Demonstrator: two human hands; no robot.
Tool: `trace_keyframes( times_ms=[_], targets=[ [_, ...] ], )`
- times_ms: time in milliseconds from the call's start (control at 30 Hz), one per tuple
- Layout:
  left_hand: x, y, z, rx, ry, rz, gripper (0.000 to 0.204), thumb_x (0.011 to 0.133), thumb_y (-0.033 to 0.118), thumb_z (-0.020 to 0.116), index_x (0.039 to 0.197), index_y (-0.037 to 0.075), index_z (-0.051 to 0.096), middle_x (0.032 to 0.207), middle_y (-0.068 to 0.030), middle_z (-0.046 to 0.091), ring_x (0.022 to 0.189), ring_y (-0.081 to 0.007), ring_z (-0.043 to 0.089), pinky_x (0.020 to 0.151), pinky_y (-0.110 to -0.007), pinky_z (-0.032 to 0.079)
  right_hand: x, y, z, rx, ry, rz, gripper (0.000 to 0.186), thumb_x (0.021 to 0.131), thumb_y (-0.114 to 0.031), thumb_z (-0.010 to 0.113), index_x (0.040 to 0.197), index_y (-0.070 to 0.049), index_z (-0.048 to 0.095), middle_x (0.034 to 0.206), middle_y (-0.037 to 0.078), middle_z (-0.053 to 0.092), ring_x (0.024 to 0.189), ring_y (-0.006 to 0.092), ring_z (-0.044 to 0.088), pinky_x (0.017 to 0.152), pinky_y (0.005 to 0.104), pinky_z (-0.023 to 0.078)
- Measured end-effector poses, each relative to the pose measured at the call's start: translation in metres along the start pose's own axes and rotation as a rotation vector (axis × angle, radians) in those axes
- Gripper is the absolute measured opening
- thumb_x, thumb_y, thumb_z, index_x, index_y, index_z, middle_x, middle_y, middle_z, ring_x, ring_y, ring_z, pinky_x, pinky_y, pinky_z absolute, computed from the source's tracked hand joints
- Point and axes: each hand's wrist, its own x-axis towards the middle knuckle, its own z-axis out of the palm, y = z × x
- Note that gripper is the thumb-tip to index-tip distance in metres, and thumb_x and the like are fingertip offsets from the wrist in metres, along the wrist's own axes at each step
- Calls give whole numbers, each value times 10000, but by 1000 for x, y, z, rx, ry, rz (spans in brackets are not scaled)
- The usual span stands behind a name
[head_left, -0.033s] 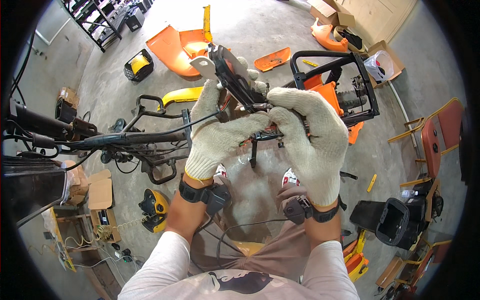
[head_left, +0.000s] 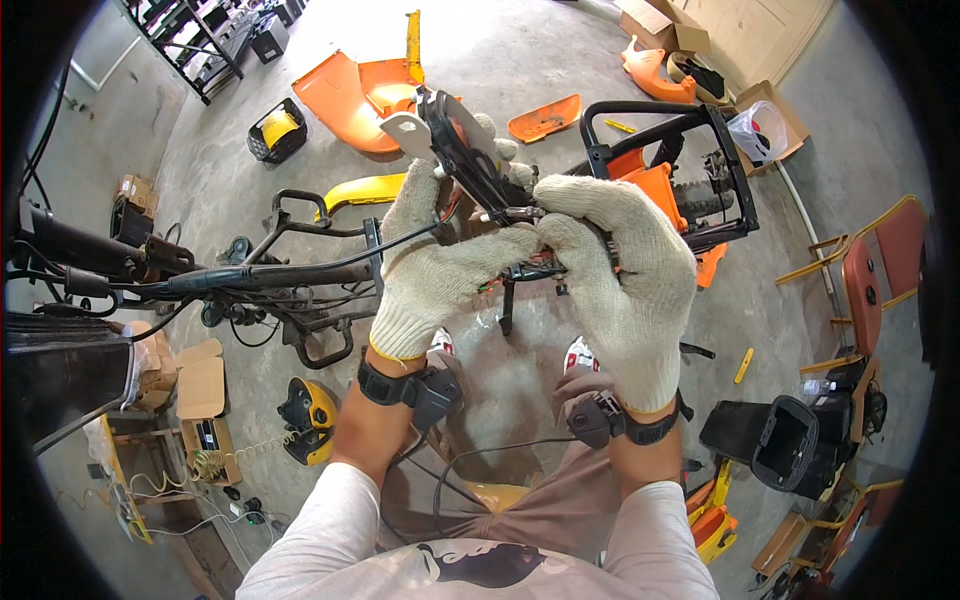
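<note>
The black part (head_left: 460,150) hides much of the fingers of the left hand (head_left: 425,270). The metal piece (head_left: 513,213) at the fingertips of the right hand (head_left: 630,270) is too small to identify. Both hands block the middle of the black frame (head_left: 310,274), whose left end meets the dark rim. The wires (head_left: 490,287) below are too small to trace.
</note>
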Motion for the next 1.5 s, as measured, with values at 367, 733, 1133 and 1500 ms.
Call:
trace_keyframes(
  times_ms=[367, 733, 1133, 1500],
  targets=[
    [4, 1, -2, 97, -1, -105, 290, 877, 49, 680, 1161, -14, 678, 1117, -79, 720, 949, -134, 693, 840, -266, 581, 3, -6, -5, -76, -47, 95, 128, 901, -91, 681, 1000, -11, 692, 895, 122, 727, 767, 221, 714, 703, 309, 548],
    [-12, 5, -10, -238, -101, -313, 225, 892, 17, 631, 1094, 38, 729, 1045, -56, 732, 880, -95, 687, 733, -230, 576, 0, -3, -5, -62, -100, 232, 197, 978, -232, 628, 983, -43, 681, 804, 94, 698, 672, 158, 663, 633, 298, 520],
    [5, 12, -5, -114, -59, -133, 445, 766, -21, 767, 1196, 26, 664, 1178, -71, 690, 1041, -129, 645, 929, -280, 527, 3, -7, -5, -36, -76, 257, 130, 919, -129, 678, 1013, -40, 667, 854, 87, 701, 726, 138, 663, 671, 302, 526],
    [12, 9, 4, -302, 60, -264, 498, 685, 28, 848, 1134, 3, 637, 1169, -79, 678, 1022, -141, 640, 891, -291, 541, 4, -9, -9, -104, -61, 242, 119, 910, -145, 696, 933, -28, 690, 786, 119, 705, 662, 178, 685, 607, 301, 523]
  ],
)
